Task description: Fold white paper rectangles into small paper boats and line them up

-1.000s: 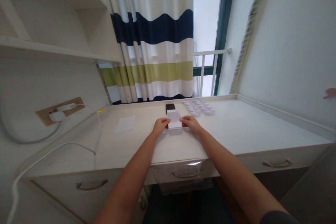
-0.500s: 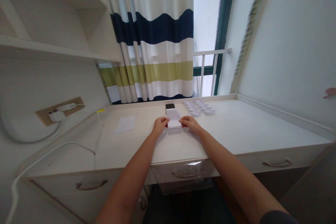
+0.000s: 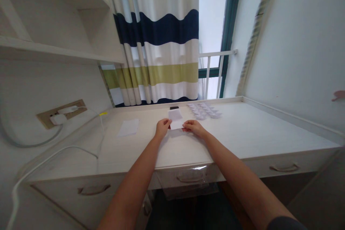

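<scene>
Paper (image 3: 176,123) sits between my hands and reaches forward past my fingertips, its long axis running away from me, far end leaning slightly left. My left hand (image 3: 162,128) pinches its left edge; my right hand (image 3: 196,128) pinches the near right corner, so neither is clearly nearer. It looks white and flat, greyer in the far part (a fold or shadow, I can't tell). Folded pieces (image 3: 204,110) lie beyond my right hand.

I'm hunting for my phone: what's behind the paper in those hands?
Past the white paper, between left hand and right hand, a strip of a dark flat object shows on the desk. The paper hides its nearer part, so I can't confirm a phone.
</scene>
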The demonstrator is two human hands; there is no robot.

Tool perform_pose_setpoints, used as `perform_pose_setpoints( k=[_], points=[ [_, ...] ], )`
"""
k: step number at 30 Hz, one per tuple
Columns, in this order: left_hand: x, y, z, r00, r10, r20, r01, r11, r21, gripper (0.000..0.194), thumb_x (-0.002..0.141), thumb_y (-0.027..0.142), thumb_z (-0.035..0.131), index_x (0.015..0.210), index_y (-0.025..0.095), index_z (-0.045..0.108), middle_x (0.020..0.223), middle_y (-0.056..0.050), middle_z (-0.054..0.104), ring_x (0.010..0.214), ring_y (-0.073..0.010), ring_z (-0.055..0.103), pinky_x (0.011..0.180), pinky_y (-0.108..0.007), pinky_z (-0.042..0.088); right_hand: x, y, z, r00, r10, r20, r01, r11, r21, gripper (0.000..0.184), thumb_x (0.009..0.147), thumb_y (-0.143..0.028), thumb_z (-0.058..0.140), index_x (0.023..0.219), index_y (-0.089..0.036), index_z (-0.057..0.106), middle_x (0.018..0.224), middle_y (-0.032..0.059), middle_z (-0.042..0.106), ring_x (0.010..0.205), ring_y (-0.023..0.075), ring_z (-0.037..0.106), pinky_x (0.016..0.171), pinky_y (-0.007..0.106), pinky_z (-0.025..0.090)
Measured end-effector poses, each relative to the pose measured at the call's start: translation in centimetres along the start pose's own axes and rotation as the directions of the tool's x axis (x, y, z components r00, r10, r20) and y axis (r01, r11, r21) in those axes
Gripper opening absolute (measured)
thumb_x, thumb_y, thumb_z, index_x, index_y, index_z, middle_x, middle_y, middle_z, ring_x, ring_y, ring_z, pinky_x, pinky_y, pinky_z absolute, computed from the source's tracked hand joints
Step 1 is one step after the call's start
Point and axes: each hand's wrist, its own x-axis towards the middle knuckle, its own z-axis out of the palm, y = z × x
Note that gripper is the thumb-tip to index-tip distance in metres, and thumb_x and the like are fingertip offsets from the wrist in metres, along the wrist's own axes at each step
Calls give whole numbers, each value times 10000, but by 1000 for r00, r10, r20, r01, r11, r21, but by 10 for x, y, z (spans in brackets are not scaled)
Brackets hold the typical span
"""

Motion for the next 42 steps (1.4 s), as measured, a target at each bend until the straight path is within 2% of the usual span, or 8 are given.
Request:
perform_pose_setpoints(
  k=[7, 12, 15, 19, 26, 31, 37, 42],
  points=[
    [-1, 1, 0, 998, 44, -42, -45, 999, -10, 266, 606, 395, 592, 631, 131, 592, 584, -5, 581, 542, -110, 527, 543, -225, 440, -1, 0, 0, 1000, -28, -14, 28, 1000, -3, 175, 555, -239, 690, 606, -145, 552, 556, 6, 607, 531, 94, 569, 568, 216, 443],
    [-2, 2, 2, 1000, -14, 25, 16, 997, -82, 306, 562, 430, 618, 621, 132, 578, 581, -6, 575, 545, -121, 534, 530, -240, 450, -2, -2, 1, 998, -51, -44, 50, 998, -24, 217, 519, -276, 704, 627, -152, 563, 574, -12, 590, 528, 85, 545, 544, 212, 423],
    [-3, 2, 3, 998, -21, 51, 25, 998, -65, 305, 550, 428, 627, 589, 132, 565, 557, -3, 564, 530, -117, 525, 503, -230, 437, 0, -2, 0, 991, -99, -86, 96, 995, -41, 243, 480, -276, 718, 625, -151, 569, 512, -37, 546, 468, 66, 485, 513, 211, 397],
    [-3, 2, 4, 998, -20, 56, 23, 998, -55, 298, 557, 421, 625, 578, 131, 559, 548, -1, 558, 528, -112, 518, 501, -225, 428, 3, 0, -2, 987, -139, -75, 132, 987, -87, 248, 475, -305, 713, 589, -146, 560, 444, -45, 501, 429, 67, 436, 473, 218, 355],
    [-6, 4, 7, 976, -82, 200, 96, 993, -65, 285, 547, 388, 643, 578, 119, 555, 544, 2, 549, 525, -112, 513, 513, -240, 429, 3, -1, -2, 978, -191, -90, 188, 982, -35, 269, 491, -366, 697, 562, -150, 552, 541, -30, 539, 524, 91, 491, 545, 236, 398],
    [-7, 5, 6, 973, -110, 204, 125, 990, -66, 275, 541, 369, 650, 590, 113, 560, 558, -3, 558, 534, -118, 522, 523, -248, 431, 3, -3, -2, 978, -179, -104, 177, 984, -25, 268, 483, -363, 702, 557, -149, 558, 551, -23, 555, 541, 101, 503, 573, 252, 412],
    [-6, 5, 6, 967, -126, 223, 142, 988, -57, 311, 518, 395, 664, 590, 110, 560, 539, -2, 554, 517, -113, 510, 516, -244, 424, 5, -2, -4, 963, -196, -185, 191, 980, -45, 271, 473, -365, 707, 576, -149, 580, 551, -16, 567, 530, 99, 496, 569, 255, 412],
    [-10, 8, 6, 964, -118, 240, 129, 991, -32, 299, 532, 392, 650, 553, 114, 543, 510, 7, 526, 495, -104, 490, 498, -235, 408, 5, 0, -6, 963, -207, -171, 207, 978, -16, 268, 498, -371, 699, 631, -162, 598, 620, -5, 598, 581, 110, 527, 587, 255, 428]
  ],
)
